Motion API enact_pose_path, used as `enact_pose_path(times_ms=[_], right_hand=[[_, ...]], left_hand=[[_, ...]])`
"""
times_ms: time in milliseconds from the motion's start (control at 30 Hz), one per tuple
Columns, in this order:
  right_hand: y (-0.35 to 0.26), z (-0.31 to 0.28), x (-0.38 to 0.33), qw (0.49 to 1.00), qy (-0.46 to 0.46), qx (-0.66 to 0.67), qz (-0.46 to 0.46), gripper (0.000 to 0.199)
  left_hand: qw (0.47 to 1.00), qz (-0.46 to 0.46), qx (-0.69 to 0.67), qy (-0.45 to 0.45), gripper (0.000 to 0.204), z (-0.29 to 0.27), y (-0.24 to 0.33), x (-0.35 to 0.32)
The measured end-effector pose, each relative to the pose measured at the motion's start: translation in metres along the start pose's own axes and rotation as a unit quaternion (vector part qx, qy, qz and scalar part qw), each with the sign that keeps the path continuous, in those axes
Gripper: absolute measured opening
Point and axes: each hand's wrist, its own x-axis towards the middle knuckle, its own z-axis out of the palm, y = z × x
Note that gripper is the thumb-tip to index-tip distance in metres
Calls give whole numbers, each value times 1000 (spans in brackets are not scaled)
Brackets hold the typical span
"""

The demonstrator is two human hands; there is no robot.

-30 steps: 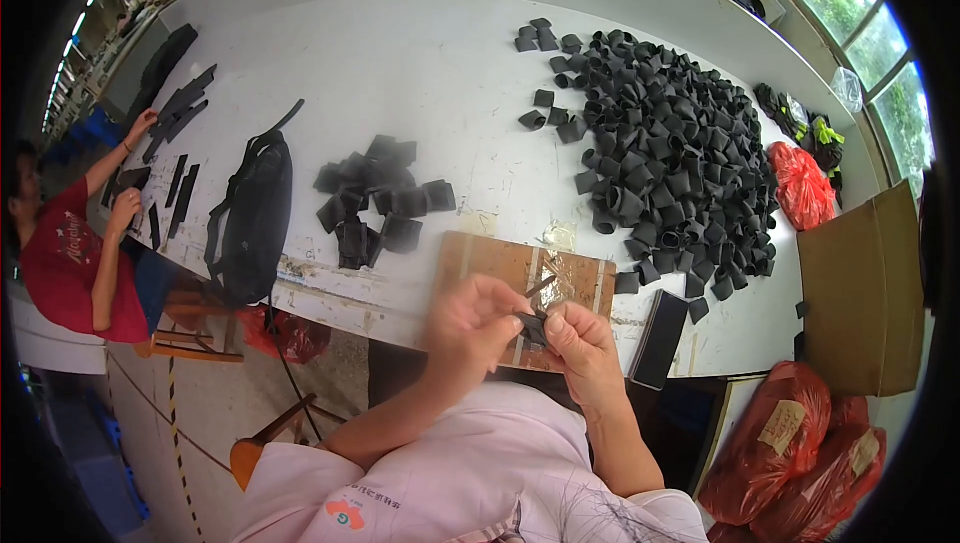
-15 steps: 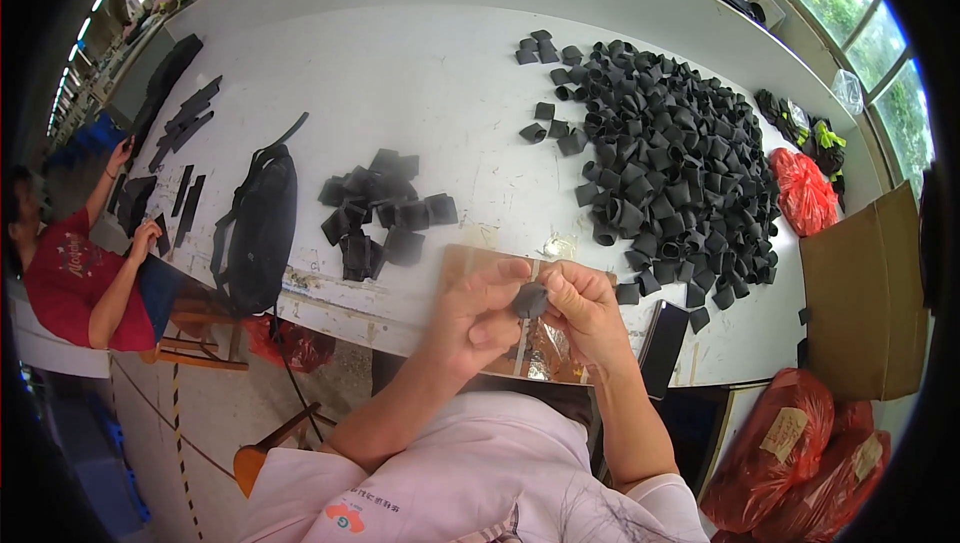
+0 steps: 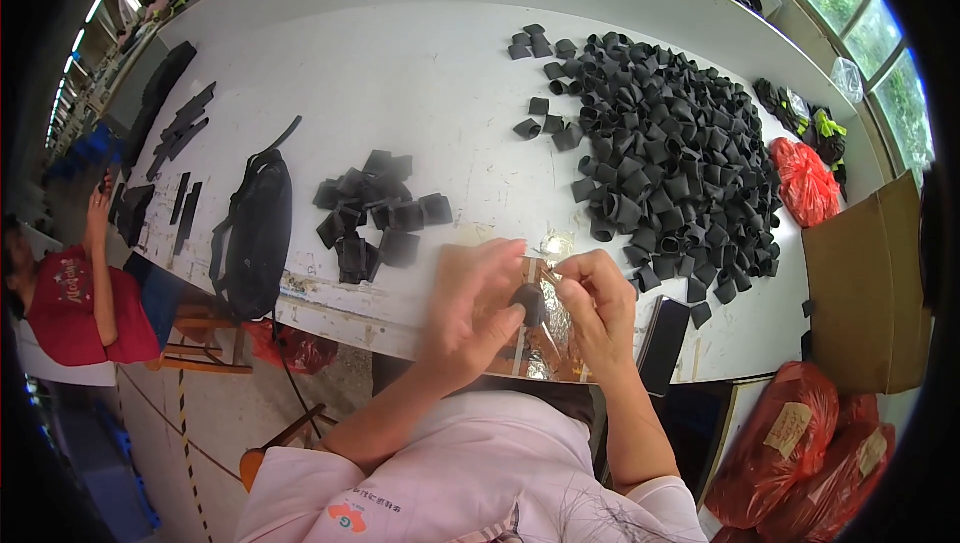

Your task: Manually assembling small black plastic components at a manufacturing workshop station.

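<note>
In front of my body, my left hand [image 3: 462, 321] is blurred, with its fingers stretched out and its thumb tip close to a small black fabric piece [image 3: 527, 304]. Whether the thumb touches that piece is unclear. To its right, my right hand [image 3: 600, 311] is closed in a pinch, thumb against forefinger, over the taped board; what it grips is too small to make out. Beneath both hands lies a brown board [image 3: 480, 261] with shiny clear tape across it. A large pile of black fabric loops [image 3: 660, 143] spreads out beyond my right hand.
Flat black pieces [image 3: 375, 208] form a small heap left of centre, beside a black bag [image 3: 258, 233]. A dark phone [image 3: 664, 346] lies near the front edge. At right stand a cardboard box [image 3: 865, 283] and red bags [image 3: 775, 443]. A co-worker in red [image 3: 85, 303] sits at far left.
My left hand has moved slightly left and its fingers have straightened away from the black piece. My right hand has shifted a little right, off the piece. The co-worker's arms have moved.
</note>
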Motion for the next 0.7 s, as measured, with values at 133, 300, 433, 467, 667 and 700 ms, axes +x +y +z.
enact_pose_path(times_ms=[133, 300, 433, 467, 667, 700], right_hand=[[-10, 0, -15, 986, 41, -50, -154, 33], [-24, 12, -16, 962, 60, -131, -232, 32], [-25, 12, -11, 936, 98, -177, -288, 21], [-22, 12, -11, 936, 98, -176, -288, 21], [-3, 18, -17, 949, 108, -124, -270, 11], [-3, 18, -18, 951, 105, -130, -261, 15]], left_hand=[[970, 153, 148, -115, 21, -2, 0, 9], [981, 21, -187, 43, 8, 8, -2, -2], [949, -53, -302, 76, 10, 8, 1, -6], [949, -67, -299, 77, 10, 8, 0, -8], [967, -63, -241, 61, 9, 9, -10, -20], [971, -59, -225, 59, 9, 7, -8, -19]])
